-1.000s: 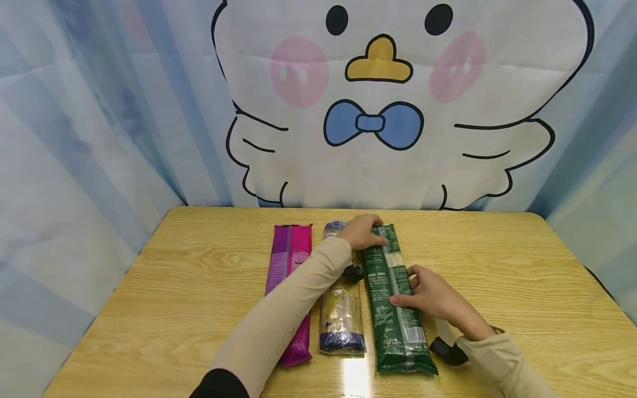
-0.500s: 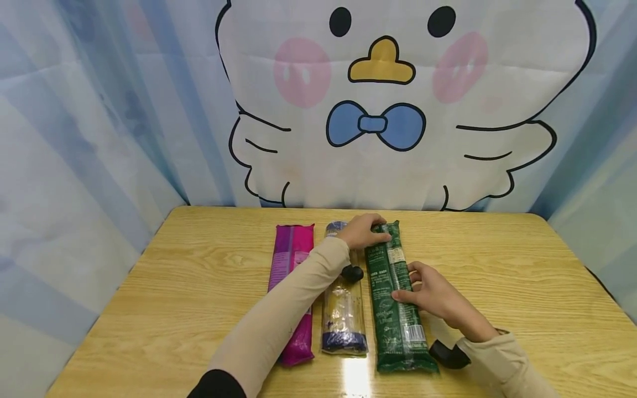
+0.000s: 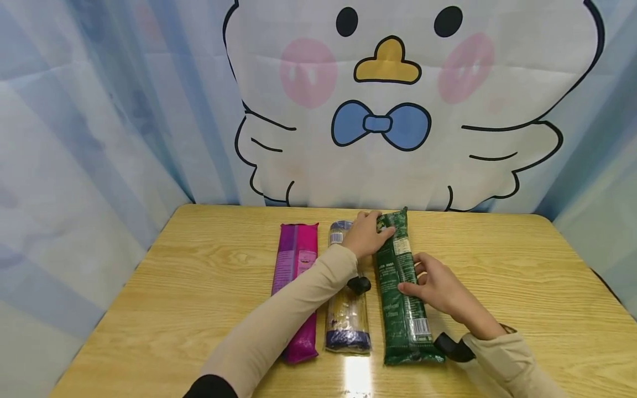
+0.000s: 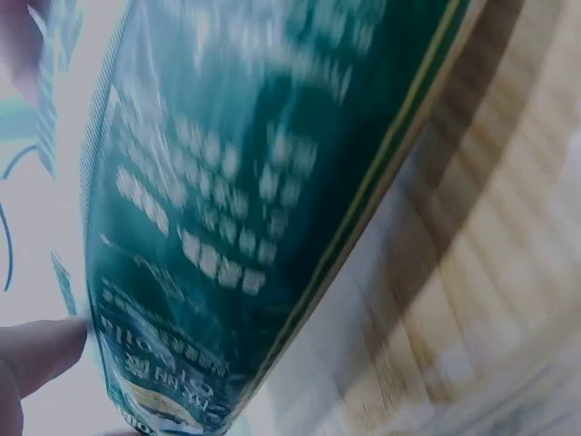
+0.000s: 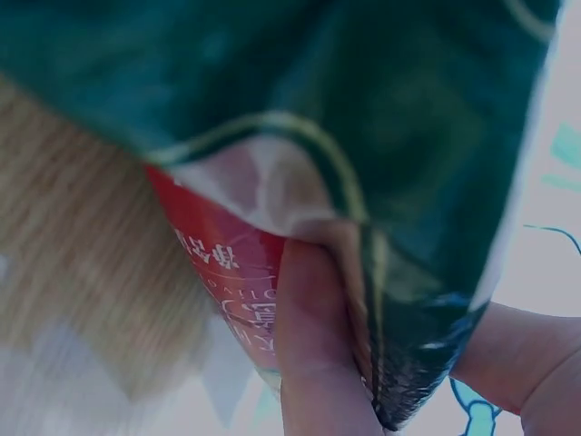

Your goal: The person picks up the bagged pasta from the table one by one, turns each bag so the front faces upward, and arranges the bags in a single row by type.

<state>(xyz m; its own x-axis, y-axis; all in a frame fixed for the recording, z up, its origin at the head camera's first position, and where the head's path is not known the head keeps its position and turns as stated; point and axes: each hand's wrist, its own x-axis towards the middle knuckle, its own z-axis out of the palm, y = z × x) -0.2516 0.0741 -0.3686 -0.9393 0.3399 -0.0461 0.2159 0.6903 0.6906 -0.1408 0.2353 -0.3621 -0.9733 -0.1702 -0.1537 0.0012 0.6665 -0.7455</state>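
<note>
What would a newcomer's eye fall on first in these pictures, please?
Probably the large cartoon figure on the curtain behind the table. Next, the green packet, held by the left hand near its far end and the right hand at its right edge; a magenta packet lies farther left.

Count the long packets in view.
3: a pink packet at left, a clear packet with blue ends in the middle, a green packet at right. A sleeve partly covers the first two.
</note>
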